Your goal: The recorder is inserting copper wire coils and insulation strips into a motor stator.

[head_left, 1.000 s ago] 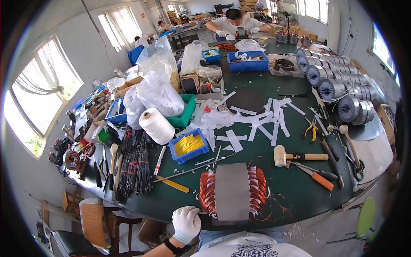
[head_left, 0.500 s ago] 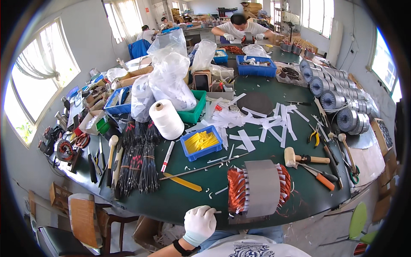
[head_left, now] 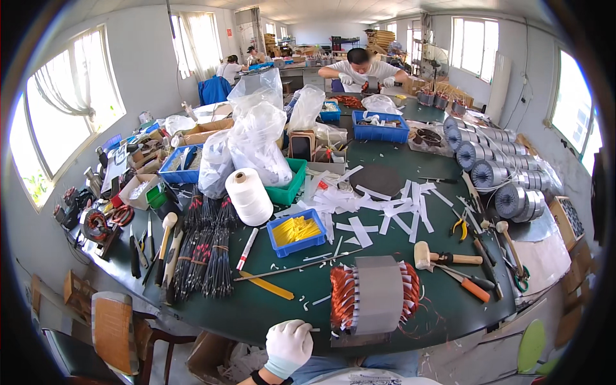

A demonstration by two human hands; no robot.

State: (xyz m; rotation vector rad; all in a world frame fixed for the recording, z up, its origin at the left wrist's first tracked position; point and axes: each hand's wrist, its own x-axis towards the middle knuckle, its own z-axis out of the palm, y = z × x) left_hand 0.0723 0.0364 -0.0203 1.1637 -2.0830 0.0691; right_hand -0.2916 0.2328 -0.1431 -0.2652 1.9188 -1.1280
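My left hand (head_left: 289, 346), in a white glove, is at the table's near edge, to the left of a motor stator (head_left: 378, 295). Its fingers are closed, and the end of a thin white strip (head_left: 314, 330) pokes out from them towards the stator. The stator lies on its side: a grey laminated core with orange-red copper windings and white slot paper bulging from both ends. My right hand does not show.
Left: bundled black sleeved leads (head_left: 204, 256), a white thread cone (head_left: 250, 197), and a blue tray (head_left: 298, 240) of yellow pieces. Beyond lie white paper strips (head_left: 385, 208). Right: a mallet (head_left: 443, 256), an orange-handled tool (head_left: 475, 290), and wire spools (head_left: 513, 202). Opposite, a co-worker (head_left: 366, 69) bends over another stator.
The whole view has tilted up slightly, so the table and stator sit lower and a little left. My left hand keeps its place beside the stator, still closed on the strip.
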